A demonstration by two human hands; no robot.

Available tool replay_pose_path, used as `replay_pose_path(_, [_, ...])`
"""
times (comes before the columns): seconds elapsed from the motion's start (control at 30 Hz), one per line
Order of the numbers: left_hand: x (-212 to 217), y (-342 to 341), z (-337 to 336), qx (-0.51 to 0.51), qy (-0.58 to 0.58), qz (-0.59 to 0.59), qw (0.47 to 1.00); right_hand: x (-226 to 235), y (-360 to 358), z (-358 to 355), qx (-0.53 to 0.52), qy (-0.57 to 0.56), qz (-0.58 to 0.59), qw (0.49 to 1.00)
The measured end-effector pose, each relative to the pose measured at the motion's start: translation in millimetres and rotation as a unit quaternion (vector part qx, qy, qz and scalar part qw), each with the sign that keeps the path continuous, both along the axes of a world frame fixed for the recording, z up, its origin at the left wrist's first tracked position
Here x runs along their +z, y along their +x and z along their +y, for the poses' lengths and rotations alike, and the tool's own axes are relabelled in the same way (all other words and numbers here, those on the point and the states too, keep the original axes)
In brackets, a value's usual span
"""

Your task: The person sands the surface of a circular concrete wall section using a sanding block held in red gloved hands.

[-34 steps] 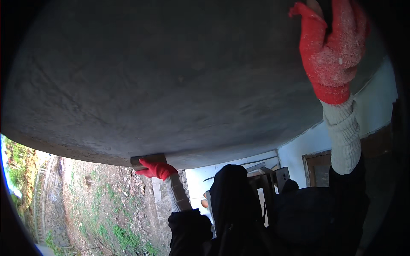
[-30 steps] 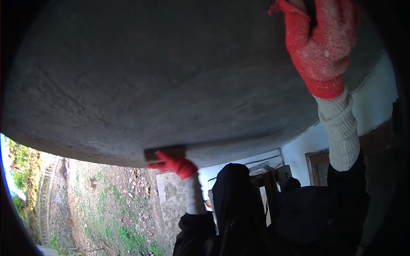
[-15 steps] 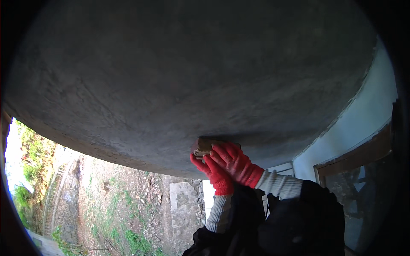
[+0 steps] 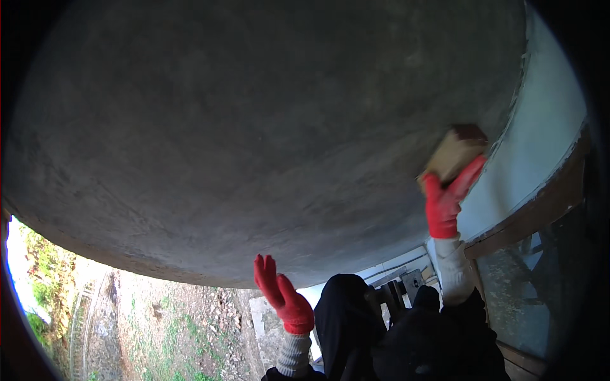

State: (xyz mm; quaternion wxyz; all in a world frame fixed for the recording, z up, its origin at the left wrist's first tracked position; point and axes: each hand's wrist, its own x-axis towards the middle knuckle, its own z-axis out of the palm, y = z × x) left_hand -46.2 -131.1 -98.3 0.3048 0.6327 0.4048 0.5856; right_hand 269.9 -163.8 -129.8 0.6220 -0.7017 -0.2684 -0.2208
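My right hand [image 4: 443,206], in a red-coated glove with a ribbed pale cuff, is raised and grips a brown rectangular block [image 4: 455,154]. Its sides look tan and one end is darker reddish brown; slight blur hides its material. The block is up against or just under the grey cement ceiling [image 4: 273,140], close to where that meets the white wall [image 4: 530,143]. Lower and to the left, my left hand [image 4: 286,297] wears a matching red glove. It is raised with fingers stretched out, holds nothing, and stays apart from the block.
On the right, a brown frame [image 4: 508,225] surrounds dull glass panes [image 4: 518,292] below the white wall. The ceiling's outer edge [image 4: 159,272] curves across the left. Beyond it, far below, lies stony ground [image 4: 184,317] with grass patches and a concrete slab [image 4: 268,327].
My right hand has carried the block up and right toward the white wall. My left hand has come off the block and moved down and left, fingers spread.
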Motion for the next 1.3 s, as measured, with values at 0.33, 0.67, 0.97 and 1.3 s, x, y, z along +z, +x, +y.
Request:
replay_pose_path(0.33, [9.5, 70.9, 15.8, 0.015, 0.185, 0.138, 0.973, -20.9, -81.4, 33.5, 0.192, -0.007, -0.416, 0.889])
replay_pose_path(0.67, [30.2, 48.4, 47.5, 0.092, 0.346, 0.182, 0.916, 0.1, 19.7, 2.1, -0.078, 0.052, -0.014, 0.996])
replay_pose_path(0.97, [66.0, 90.7, 96.5, 0.157, 0.52, 0.223, 0.809, 4.1, -30.8, 7.5, -0.072, -0.001, -0.303, 0.95])
replay_pose_path(1.3, [63.3, 84.3, 100.5, 0.206, 0.534, 0.348, 0.743, 16.4, -3.9, -3.9, 0.029, 0.08, -0.158, 0.984])
